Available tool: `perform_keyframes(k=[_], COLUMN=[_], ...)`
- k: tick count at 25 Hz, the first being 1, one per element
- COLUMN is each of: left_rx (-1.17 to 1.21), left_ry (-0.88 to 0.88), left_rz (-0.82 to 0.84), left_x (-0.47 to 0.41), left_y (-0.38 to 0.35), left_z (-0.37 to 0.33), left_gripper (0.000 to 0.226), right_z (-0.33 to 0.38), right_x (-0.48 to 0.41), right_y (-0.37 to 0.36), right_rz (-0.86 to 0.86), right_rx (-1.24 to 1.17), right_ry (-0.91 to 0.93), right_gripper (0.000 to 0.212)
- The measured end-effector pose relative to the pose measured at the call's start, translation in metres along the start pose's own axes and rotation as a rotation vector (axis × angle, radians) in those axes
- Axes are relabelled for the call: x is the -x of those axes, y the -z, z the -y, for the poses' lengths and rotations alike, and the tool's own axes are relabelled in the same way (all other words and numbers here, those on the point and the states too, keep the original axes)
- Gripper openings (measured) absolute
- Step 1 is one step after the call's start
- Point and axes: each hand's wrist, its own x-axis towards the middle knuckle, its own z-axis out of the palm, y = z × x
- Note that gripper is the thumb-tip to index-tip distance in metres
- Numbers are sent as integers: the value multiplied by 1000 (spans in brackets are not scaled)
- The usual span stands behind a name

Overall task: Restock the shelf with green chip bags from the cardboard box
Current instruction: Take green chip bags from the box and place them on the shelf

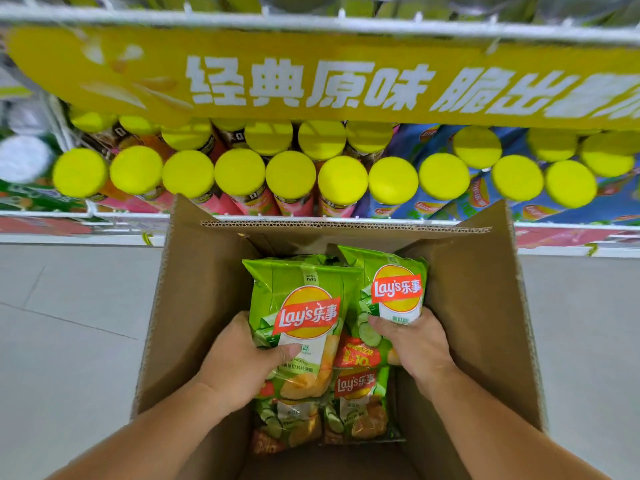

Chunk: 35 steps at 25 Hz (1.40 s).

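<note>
An open cardboard box (201,306) stands on the floor right below me, against the shelf. Inside it lie several green chip bags with red and yellow logos. My left hand (239,362) grips the lower part of one green bag (304,306), thumb across its front. My right hand (415,344) grips a second green bag (394,282) beside it on the right. Both bags are tilted up inside the box. More green bags (360,407) lie flat underneath, partly hidden by my hands.
The wire shelf (121,220) ahead holds rows of chip cans with yellow lids (239,174). A yellow banner (311,81) with white characters hangs along the shelf above. Grey tiled floor (69,323) lies on both sides of the box.
</note>
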Motion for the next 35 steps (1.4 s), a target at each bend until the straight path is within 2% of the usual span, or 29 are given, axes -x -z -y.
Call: perform_keyframes(k=[5, 12, 19, 27, 35], left_rx=[9, 53, 62, 110, 171], left_ry=[-10, 54, 56, -40, -194], left_rz=[-32, -76, -122, -159, -179], left_x=[47, 132, 218, 333, 440], left_y=[34, 77, 130, 196, 253], left_z=[-44, -114, -190, -282, -356], left_gripper=[36, 39, 45, 47, 51], right_z=[28, 99, 187, 277, 369], right_x=[53, 146, 253, 391, 505], right_y=[26, 67, 101, 130, 168], right_rz=[10, 73, 65, 71, -1], right_rx=[27, 28, -47, -121, -6], right_ry=[21, 34, 107, 216, 434], right_gripper=[31, 33, 37, 40, 47])
